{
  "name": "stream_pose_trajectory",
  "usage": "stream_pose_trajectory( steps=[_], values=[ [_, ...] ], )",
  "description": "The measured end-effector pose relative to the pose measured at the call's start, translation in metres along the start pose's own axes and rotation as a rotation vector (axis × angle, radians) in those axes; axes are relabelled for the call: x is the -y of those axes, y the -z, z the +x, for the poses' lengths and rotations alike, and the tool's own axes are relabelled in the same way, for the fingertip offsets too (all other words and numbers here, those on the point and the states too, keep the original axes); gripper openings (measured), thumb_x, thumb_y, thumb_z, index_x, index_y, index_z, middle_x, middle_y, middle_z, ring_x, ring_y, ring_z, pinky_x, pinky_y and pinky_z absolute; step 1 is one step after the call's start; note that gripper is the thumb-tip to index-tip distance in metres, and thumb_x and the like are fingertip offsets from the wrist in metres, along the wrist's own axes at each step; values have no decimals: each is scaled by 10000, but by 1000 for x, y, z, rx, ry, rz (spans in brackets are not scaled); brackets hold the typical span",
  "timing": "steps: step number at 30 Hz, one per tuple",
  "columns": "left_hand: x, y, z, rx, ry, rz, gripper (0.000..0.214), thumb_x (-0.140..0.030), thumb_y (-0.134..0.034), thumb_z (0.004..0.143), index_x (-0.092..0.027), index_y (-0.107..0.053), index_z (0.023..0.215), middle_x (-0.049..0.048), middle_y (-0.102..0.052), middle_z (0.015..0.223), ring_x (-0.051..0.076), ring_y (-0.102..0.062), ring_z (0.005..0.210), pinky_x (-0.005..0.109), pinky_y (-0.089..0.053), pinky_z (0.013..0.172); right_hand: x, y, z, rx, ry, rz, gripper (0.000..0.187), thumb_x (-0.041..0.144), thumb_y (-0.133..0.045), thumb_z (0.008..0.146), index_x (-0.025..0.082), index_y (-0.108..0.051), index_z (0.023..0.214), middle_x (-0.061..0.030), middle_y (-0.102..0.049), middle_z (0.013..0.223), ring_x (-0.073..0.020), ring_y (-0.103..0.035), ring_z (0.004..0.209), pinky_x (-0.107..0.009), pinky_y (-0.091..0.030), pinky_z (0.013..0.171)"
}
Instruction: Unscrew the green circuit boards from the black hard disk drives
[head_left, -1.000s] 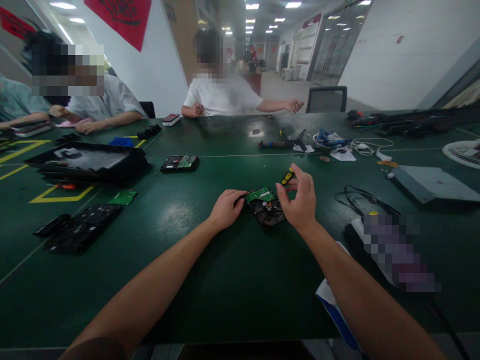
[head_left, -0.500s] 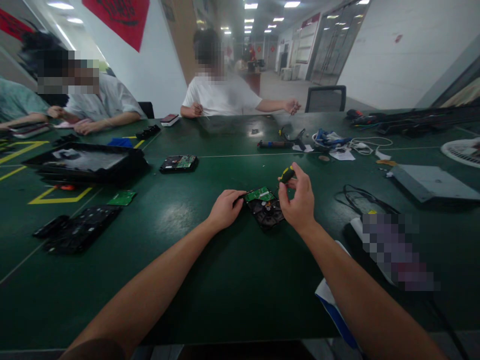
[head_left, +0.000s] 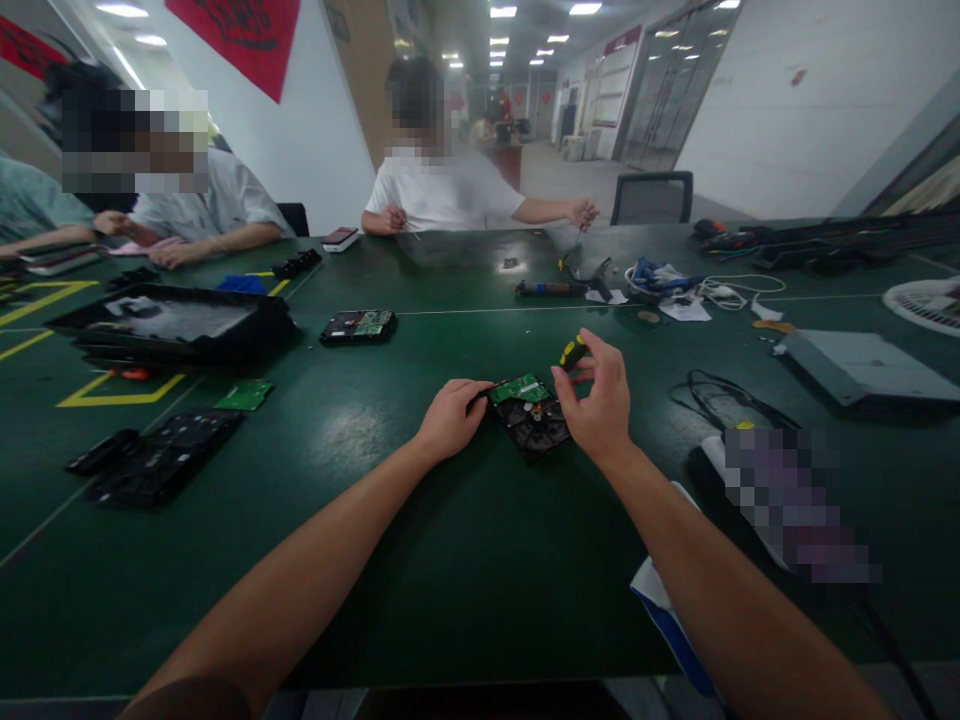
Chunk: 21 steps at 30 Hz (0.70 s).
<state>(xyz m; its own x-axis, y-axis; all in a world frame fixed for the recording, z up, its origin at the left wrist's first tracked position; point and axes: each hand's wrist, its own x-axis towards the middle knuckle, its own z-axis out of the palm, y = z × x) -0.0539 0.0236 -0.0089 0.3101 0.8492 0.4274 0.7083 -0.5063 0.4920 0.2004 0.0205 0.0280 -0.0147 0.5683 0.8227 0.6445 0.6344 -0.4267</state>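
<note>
Your right hand [head_left: 604, 395] pinches yellow-dark screwdriver [head_left: 574, 351]; left hand [head_left: 454, 415] holds left corner of hard drive [head_left: 534, 430], on table [head_left: 450, 570] before you. Drive likely stiff, rather heavy: take by edges, green board [head_left: 523, 387] seems fragile. One corner points toward you; long axis unclear. Screwdriver handle slants down-left, tip indistinct.

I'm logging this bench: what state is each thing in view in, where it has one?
Left hand: gripping the hard drive's corner.
Right hand: holding the screwdriver.
Screwdriver: handle raised at a slant; tip not visible.
Hard drive: green board facing up.
Second drive: lying flat, board side up.
Loose circuit board: lying flat on the table.
Black tray: open-topped, pale material inside.
White cable: loosely looped.
Grey metal case: lying flat.
</note>
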Motion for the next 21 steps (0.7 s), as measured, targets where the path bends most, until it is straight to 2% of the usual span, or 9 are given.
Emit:
stream_pose_trajectory(
  steps=[7,12,18,21],
  values=[
    [-2,1,0,6,9,-1,328,-186,-566,990,-224,-695,1289,76,-745,1205,262,-650,1168,461,-530,1051,-2,0,-1,-2,6,-14,661,212,-591,959,308,-353,1568,-127,-576,1344,-238,-680,954,-475,-652,850],
    [-1,0,0,1,2,-1,334,-182,-565,989,-224,-695,1293,73,-743,1211,255,-650,1170,449,-525,1062,-2,1,0,-29,-4,12,617,268,-676,936,292,-432,1503,-111,-575,1266,-219,-675,891,-437,-666,763],
    [2,-2,-1,4,0,1,336,-180,-571,988,-212,-696,1298,73,-741,1214,252,-649,1159,440,-520,1064,-1,1,0,7,12,25,619,239,-596,968,285,-380,1547,-143,-571,1355,-256,-695,986,-488,-665,850],
    [4,-3,-1,3,-10,4,340,-181,-570,988,-220,-692,1304,70,-738,1221,253,-645,1163,439,-521,1060,-1,0,-1,-7,-2,37,631,233,-612,966,296,-374,1547,-136,-564,1367,-232,-705,925,-464,-672,824]
  ],
)
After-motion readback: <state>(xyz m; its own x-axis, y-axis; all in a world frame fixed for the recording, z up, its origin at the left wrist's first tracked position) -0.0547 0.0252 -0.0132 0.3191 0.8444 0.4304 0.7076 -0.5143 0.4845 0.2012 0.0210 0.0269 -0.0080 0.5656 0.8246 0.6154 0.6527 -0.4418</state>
